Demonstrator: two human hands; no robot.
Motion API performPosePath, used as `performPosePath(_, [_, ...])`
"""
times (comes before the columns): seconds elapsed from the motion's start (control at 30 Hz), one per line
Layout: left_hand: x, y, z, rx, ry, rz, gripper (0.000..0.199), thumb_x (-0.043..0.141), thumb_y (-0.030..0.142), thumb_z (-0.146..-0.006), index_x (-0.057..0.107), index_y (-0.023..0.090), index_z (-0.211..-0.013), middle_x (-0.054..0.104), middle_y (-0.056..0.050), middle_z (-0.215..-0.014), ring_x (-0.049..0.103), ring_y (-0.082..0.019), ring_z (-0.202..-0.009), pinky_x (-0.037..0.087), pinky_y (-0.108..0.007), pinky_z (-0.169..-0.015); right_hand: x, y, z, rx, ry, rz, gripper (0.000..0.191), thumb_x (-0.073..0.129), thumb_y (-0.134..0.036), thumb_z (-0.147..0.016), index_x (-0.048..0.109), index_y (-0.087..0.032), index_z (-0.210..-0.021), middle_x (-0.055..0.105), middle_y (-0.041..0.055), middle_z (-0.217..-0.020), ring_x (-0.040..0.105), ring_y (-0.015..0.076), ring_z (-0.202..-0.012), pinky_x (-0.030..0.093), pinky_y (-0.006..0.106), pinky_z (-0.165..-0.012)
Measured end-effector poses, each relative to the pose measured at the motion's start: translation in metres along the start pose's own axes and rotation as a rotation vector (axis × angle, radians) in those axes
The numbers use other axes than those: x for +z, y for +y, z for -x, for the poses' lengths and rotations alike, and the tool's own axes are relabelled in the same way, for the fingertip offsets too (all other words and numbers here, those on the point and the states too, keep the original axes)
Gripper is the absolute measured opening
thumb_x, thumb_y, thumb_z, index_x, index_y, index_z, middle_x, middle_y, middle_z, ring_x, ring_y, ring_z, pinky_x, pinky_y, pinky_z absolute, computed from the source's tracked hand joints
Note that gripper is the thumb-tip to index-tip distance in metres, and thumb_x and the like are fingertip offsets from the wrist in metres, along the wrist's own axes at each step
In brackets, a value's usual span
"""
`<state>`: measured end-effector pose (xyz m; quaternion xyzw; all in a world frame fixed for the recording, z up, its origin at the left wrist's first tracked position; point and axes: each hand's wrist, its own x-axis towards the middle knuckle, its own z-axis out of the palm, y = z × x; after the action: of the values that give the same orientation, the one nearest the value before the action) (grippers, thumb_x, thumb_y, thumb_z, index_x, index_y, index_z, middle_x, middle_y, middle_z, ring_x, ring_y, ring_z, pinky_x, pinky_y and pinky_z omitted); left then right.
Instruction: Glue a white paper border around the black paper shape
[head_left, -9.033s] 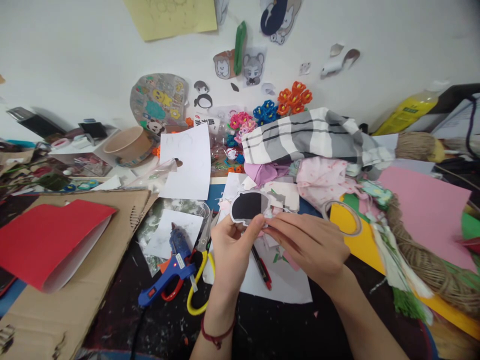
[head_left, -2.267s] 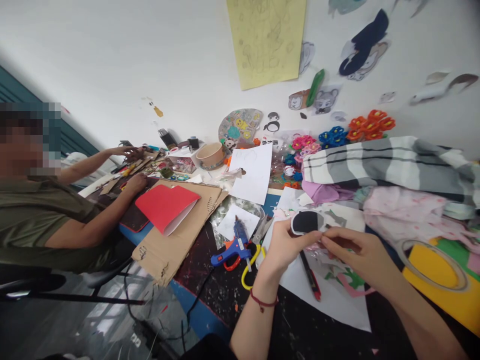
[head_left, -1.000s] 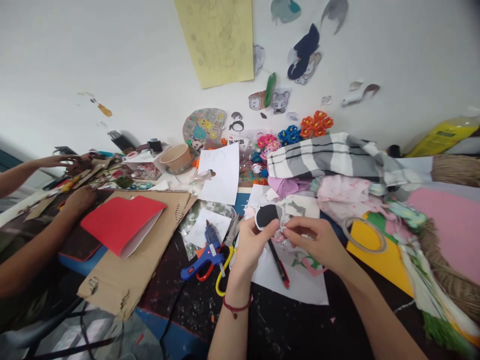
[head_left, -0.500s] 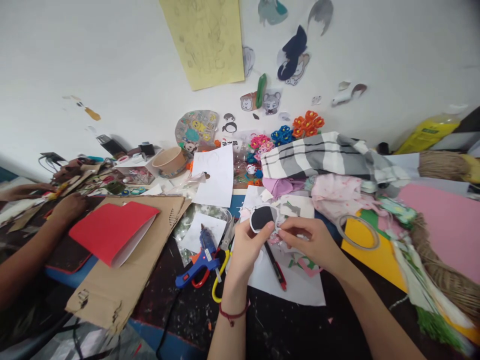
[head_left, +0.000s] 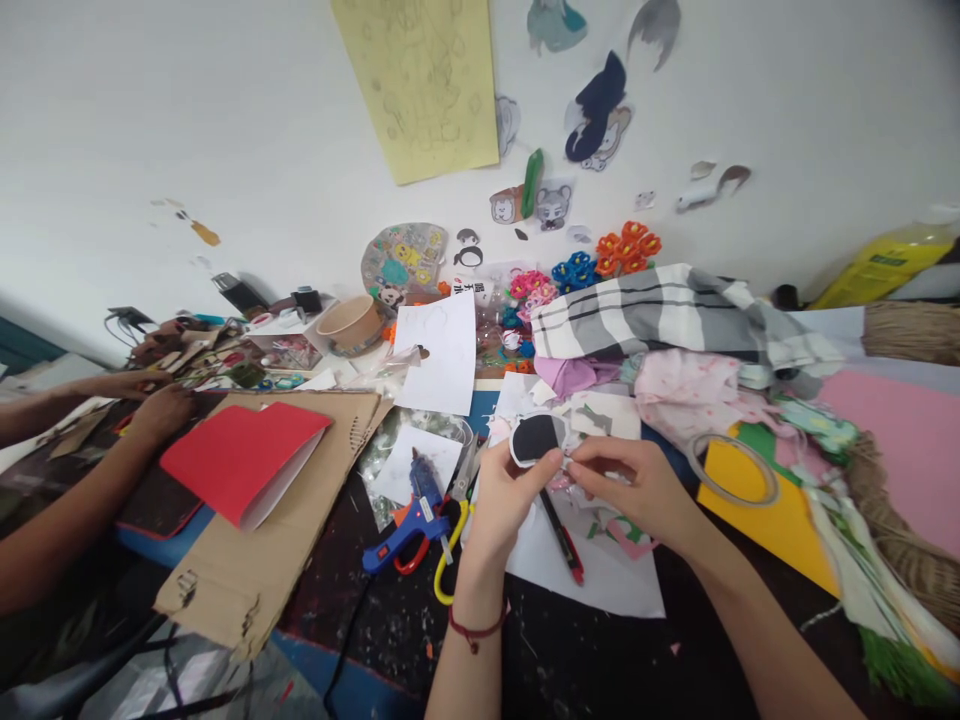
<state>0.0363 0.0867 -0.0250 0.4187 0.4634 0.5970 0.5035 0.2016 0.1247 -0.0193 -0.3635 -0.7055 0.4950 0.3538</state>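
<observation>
Between thumb and fingers, my left hand (head_left: 504,500) grips a small paper cutout (head_left: 535,438) with a dark patch and a white border. My right hand (head_left: 641,490) is closed at the cutout's right edge, its fingertips pinched together there. The fingers hide part of that edge. Beneath both hands lies a white sheet of paper (head_left: 607,585) with a black and red pen (head_left: 561,535) and paper scraps on it. Left of my left wrist are a blue glue gun (head_left: 409,525) and scissors with yellow and red handles (head_left: 444,575).
Red folded paper (head_left: 240,455) rests on cardboard (head_left: 225,560) at left. Beyond it, a co-worker's hands (head_left: 161,405) are among craft materials. Tape (head_left: 731,468), yellow paper (head_left: 780,520), twine (head_left: 900,520) and checked cloth (head_left: 667,315) crowd the right. Paper cutouts (head_left: 596,110) hang on the wall.
The view has turned slightly left, so the scene sits farther right. Both hands stay at the cutout, with only small finger shifts. The co-worker's far hand shows more.
</observation>
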Motion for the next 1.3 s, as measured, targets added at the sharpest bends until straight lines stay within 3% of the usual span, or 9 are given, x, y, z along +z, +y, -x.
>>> performPosePath(0.87, [-0.0014, -0.0004, -0.0006, 0.000, -0.003, -0.006, 0.020, 0.079, 0.030, -0.078, 0.073, 0.013, -0.087, 0.071, -0.004, -0.083, 0.059, -0.016, -0.078, 0.047, -0.027, -0.076, -0.0004, 0.0047, 0.0001, -0.012, 0.000, 0.003, 0.016, 0.063, -0.029, -0.088, 0.071, -0.019, -0.079, 0.068, 0.0027, -0.075, 0.059, 0.0149, -0.063, 0.047, 0.028, -0.060])
performPosePath(1.3, [0.0006, 0.0008, -0.0012, -0.002, 0.036, -0.057, 0.025, 0.077, 0.037, -0.080, 0.070, 0.013, -0.077, 0.059, 0.001, -0.068, 0.048, -0.011, -0.066, 0.041, -0.021, -0.062, -0.0010, 0.0028, 0.0005, -0.023, 0.012, 0.002, 0.016, 0.063, -0.028, -0.088, 0.072, -0.019, -0.079, 0.069, 0.0029, -0.077, 0.060, 0.0152, -0.067, 0.047, 0.026, -0.059])
